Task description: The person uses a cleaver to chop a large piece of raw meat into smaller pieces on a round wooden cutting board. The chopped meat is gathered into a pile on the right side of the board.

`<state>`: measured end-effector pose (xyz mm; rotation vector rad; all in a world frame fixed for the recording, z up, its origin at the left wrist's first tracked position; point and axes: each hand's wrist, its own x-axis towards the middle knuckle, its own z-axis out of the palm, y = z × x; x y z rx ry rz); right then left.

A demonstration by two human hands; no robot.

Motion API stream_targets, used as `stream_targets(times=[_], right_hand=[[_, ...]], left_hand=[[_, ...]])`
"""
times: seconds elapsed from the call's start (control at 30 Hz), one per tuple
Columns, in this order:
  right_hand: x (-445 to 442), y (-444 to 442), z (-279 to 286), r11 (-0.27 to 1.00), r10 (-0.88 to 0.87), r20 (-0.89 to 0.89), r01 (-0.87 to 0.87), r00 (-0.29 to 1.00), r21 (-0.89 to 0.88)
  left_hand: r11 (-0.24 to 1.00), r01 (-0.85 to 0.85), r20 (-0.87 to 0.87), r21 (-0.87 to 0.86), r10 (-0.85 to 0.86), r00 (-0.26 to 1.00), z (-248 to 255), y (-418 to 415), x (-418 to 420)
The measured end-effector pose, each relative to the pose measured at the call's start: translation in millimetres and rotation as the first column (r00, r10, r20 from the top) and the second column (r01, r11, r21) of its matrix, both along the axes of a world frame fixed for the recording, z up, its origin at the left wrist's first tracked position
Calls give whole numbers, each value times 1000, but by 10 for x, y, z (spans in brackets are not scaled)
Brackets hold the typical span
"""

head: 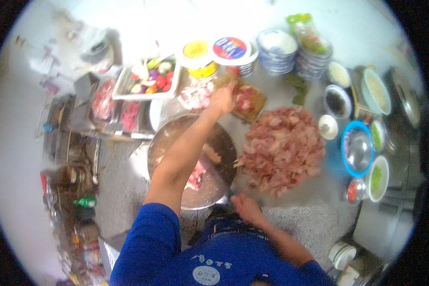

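Note:
My left hand point(223, 97) reaches across the round chopping block point(227, 139) to the near left side of a brownish tray with pieces of meat point(246, 100). Its fingers are blurred, and whether they hold anything is unclear. My right hand point(246, 208) is closed around the handle of a cleaver, low at the block's right edge. The cleaver's broad blade point(216, 178) lies over the block, blurred. Beside the blade, a piece of raw meat point(196, 176) rests on the block, partly behind my left forearm. A large heap of cut raw meat point(282, 148) spreads to the right.
Behind the block stand a white basket of vegetables point(146, 95), yellow-labelled tub point(200, 69), pale meat pieces point(196, 93) and stacked bowls point(277, 53). A blue-rimmed basin point(357, 174) and several small bowls line the right side. Metal containers with meat point(130, 116) are at left.

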<state>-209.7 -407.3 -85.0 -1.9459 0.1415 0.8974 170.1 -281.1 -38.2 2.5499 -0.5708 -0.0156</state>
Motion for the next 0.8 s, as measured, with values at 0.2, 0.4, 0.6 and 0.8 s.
stream_targets(times=[0.2, 0.4, 0.6, 0.8], right_hand=[[124, -43, 130, 999, 38, 14, -38, 999, -10], [66, -85, -215, 993, 116, 232, -116, 966, -14], [48, -23, -24, 979, 173, 191, -148, 966, -139], [-39, 25, -31, 957, 268, 363, -206, 892, -202]], left_hand=[[981, -153, 70, -118, 162, 984, 416, 1334, -1360], [1000, -32, -103, 0, 31, 994, -200, 2187, -3013], [989, -113, 88, 95, 105, 991, -248, 2023, -3218], [995, -62, 63, 75, 57, 996, -353, 2133, -3137]])
